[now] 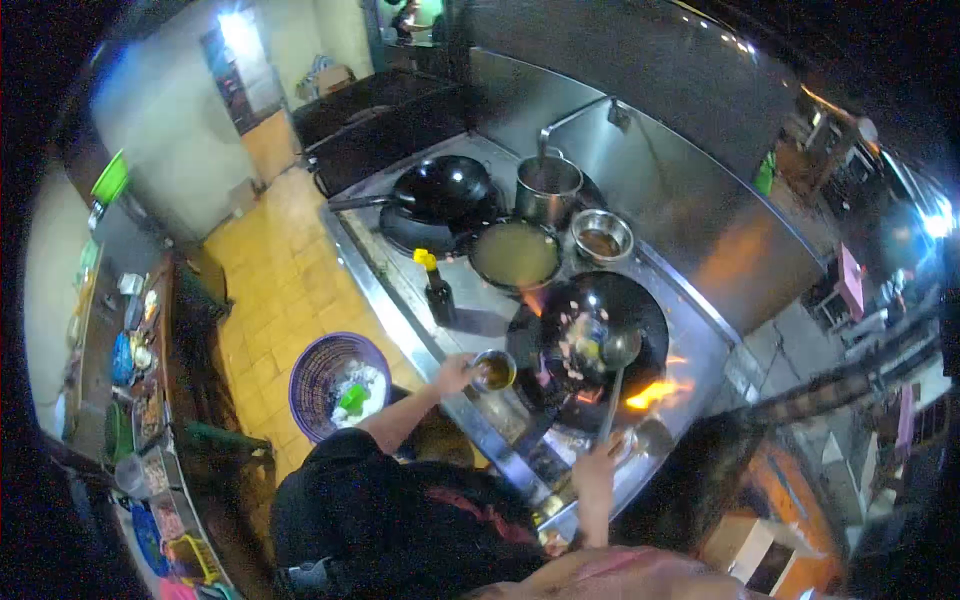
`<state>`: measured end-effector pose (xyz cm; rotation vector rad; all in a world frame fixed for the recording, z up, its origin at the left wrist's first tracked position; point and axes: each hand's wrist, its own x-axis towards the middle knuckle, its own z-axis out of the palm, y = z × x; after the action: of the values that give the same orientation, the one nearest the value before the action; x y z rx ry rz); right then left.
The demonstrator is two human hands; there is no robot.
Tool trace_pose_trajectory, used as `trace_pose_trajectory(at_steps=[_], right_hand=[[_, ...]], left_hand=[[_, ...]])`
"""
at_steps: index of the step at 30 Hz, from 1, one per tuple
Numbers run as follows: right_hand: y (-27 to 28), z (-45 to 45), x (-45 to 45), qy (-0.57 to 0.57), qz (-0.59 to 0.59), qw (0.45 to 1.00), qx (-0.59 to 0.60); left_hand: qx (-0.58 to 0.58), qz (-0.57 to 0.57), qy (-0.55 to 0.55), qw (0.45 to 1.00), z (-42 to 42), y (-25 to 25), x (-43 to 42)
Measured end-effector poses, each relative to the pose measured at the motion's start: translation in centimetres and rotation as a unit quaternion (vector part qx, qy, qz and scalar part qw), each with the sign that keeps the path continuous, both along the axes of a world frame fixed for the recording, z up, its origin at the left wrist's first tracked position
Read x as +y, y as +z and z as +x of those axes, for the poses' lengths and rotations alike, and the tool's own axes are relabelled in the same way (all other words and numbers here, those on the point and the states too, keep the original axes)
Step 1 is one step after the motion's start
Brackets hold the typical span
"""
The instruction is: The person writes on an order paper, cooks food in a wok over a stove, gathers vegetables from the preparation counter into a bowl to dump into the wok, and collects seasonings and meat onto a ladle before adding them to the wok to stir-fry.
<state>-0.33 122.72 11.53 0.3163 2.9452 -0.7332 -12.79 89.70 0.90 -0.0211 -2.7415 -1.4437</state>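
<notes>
My left hand (456, 374) grips a small metal cup (493, 370) with dark liquid in it, beside the near left side of a large black wok (640, 300). My right hand (598, 462) is closed around the handle of a metal ladle (620, 350), whose bowl is inside the wok. Pale pieces of food (580, 335) lie in the wok near the ladle's bowl. Flames (658, 394) rise at the wok's near right edge. A dark bottle (439, 300) with a yellow cap stands to the left of the wok.
Behind the wok are a pan of cloudy liquid (515, 255), a tall pot (548, 190), a steel bowl (603, 236) and another black wok (441, 186). A purple basket (312, 385) stands at the left. An open cardboard box (745, 550) is at the lower right.
</notes>
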Motion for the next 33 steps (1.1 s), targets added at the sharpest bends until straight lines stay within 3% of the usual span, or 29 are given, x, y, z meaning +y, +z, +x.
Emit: trace_pose_trajectory(at_steps=[1,3,4,6,7,8,9,10,12,14,15,16,18,20,21,22,23,25,26,27,28,29,30,31,32,33], right_hand=[[2.0,0.1,0.2,0.028,0.022,0.999,-0.009],[6.2,-1.2,1.3,0.007,-0.043,0.969,-0.243],[5.6,-1.8,1.9,0.013,-0.038,0.969,-0.244],[2.1,-2.6,2.8,0.046,-0.058,0.984,-0.164],[-1.6,-2.1,2.8,0.051,-0.003,0.997,-0.060],[-5.3,-1.7,2.4,0.062,0.003,0.996,-0.060],[-9.2,-1.9,1.8,0.032,0.119,0.979,0.161],[-9.3,-1.7,0.4,0.030,0.101,0.982,0.158],[-7.6,-1.9,-1.5,0.017,0.002,1.000,-0.006],[-5.1,-1.9,-2.9,-0.004,-0.028,0.989,-0.143],[-3.7,-1.9,-3.8,0.017,0.060,0.986,-0.156],[-2.2,-1.8,-4.6,0.038,0.148,0.974,-0.169],[-2.5,-1.7,-7.1,0.059,0.230,0.967,-0.087],[-3.1,-1.7,-10.2,0.085,0.247,0.964,0.055],[-3.1,-1.7,-12.2,0.111,0.242,0.955,0.127],[-3.1,-1.8,-14.1,0.137,0.229,0.940,0.211],[-2.9,-2.0,-16.4,0.168,0.208,0.921,0.284],[-1.8,-1.8,-21.6,0.230,0.157,0.877,0.391],[-1.1,-1.5,-24.4,0.265,0.133,0.858,0.418],[-0.7,-1.2,-27.5,0.303,0.106,0.840,0.438],[-0.4,-1.5,-30.5,0.342,0.087,0.826,0.439],[-0.7,-1.8,-34.0,0.381,0.073,0.816,0.429],[-1.4,-2.9,-37.5,0.422,0.068,0.811,0.399],[-2.6,-4.3,-41.6,0.459,0.066,0.810,0.360],[-3.8,-5.5,-45.7,0.493,0.062,0.807,0.318],[-4.0,-5.8,-50.0,0.517,0.082,0.801,0.289]], left_hand=[[-0.031,-0.015,0.010,0.999,0.3,-3.4,-1.4],[-0.066,-0.027,0.026,0.997,0.1,-7.3,-3.3],[-0.035,-0.024,0.028,0.999,0.0,-8.4,-3.8],[-0.007,-0.011,0.038,0.999,0.5,-8.7,-4.1],[-0.076,-0.011,0.021,0.997,0.2,-7.2,-4.2],[-0.146,-0.010,0.004,0.989,0.5,-5.5,-4.2],[-0.139,-0.008,0.021,0.990,1.2,-3.8,-4.1],[-0.131,-0.003,0.035,0.991,1.3,-4.3,-4.3],[-0.044,0.056,0.139,0.988,2.5,-5.6,-4.8],[-0.045,0.074,0.139,0.986,6.8,0.4,-5.7],[-0.047,0.092,0.133,0.986,8.9,2.5,-6.6],[-0.041,0.104,0.168,0.979,10.6,0.1,-7.8],[0.024,0.155,0.062,0.986,15.9,-6.9,-11.1],[-0.022,0.169,0.085,0.982,26.2,-4.7,-14.7],[-0.079,0.196,0.103,0.972,31.5,-3.6,-16.8],[-0.211,0.177,0.095,0.956,36.5,-5.3,-19.3],[-0.156,0.111,0.136,0.972,41.6,-11.5,-20.9],[-0.310,0.048,0.287,0.905,54.2,-14.1,-24.7],[-0.271,0.000,0.509,0.817,60.5,-20.6,-24.9],[-0.338,0.037,0.531,0.776,64.8,-13.1,-25.9],[-0.339,0.022,0.623,0.704,69.6,-21.3,-27.7],[-0.347,-0.030,0.614,0.708,74.8,-21.1,-28.2],[-0.353,-0.082,0.601,0.713,78.5,-18.1,-29.3],[-0.293,-0.019,0.730,0.617,80.7,-15.3,-29.3],[-0.225,0.039,0.835,0.501,80.7,-8.8,-29.1],[-0.232,0.043,0.838,0.492,81.0,-6.3,-29.0]])
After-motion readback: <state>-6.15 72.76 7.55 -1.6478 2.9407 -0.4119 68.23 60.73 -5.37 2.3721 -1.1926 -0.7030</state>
